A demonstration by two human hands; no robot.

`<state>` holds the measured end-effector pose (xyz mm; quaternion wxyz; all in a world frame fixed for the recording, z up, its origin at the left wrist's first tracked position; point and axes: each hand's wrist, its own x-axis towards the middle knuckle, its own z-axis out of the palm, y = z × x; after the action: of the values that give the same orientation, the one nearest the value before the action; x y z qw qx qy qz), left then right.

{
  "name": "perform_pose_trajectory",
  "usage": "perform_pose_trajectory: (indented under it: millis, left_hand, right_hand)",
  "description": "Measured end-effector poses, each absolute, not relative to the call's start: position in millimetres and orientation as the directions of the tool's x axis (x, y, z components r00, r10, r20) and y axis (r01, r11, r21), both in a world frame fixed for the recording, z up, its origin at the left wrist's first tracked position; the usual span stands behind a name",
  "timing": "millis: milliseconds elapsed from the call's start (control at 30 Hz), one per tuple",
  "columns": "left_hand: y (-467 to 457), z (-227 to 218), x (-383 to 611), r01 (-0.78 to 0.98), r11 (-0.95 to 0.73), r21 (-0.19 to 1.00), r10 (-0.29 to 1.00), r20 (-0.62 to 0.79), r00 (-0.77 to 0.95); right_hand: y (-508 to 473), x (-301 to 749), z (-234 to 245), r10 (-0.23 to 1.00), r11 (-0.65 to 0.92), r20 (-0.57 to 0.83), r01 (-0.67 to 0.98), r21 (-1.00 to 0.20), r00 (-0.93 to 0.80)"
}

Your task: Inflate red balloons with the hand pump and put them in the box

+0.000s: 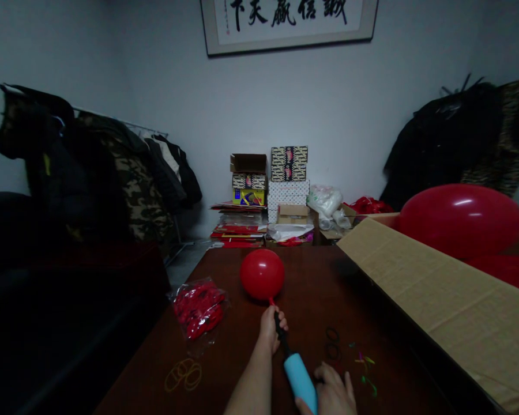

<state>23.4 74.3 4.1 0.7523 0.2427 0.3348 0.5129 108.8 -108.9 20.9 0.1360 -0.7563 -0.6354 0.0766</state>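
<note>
My left hand (270, 327) is closed round the black nozzle of a light blue hand pump (300, 378), pinching the neck of a small red balloon (262, 274) that stands partly inflated above the dark wooden table (311, 288). My right hand (332, 393) grips the near end of the pump at the bottom edge of the view, fingers wrapped on it.
A clear bag of red balloons (199, 308) lies to the left, yellow rubber bands (184, 373) nearer me. Black rings (332, 342) and coloured bands (365, 369) lie to the right. A big cardboard box (441, 300) holds large red balloons (461, 220). Stacked boxes (288, 173) and hanging coats (112, 173) stand behind.
</note>
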Motion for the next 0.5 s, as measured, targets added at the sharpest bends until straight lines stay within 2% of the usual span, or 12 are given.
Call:
perform_pose_trajectory:
  millis: [200, 500]
  left_hand:
    - [74.9, 10.1, 22.1, -0.6, 0.383, 0.702, 0.924, -0.286, 0.255]
    - [69.1, 9.1, 22.4, -0.61, 0.347, 0.712, 0.938, -0.261, 0.229]
  right_hand:
    - [-79.0, 95.8, 45.3, 0.977, -0.158, 0.077, 0.923, -0.351, 0.197]
    - [-113.0, 109.0, 13.1, 0.985, -0.14, 0.067, 0.962, -0.236, 0.16]
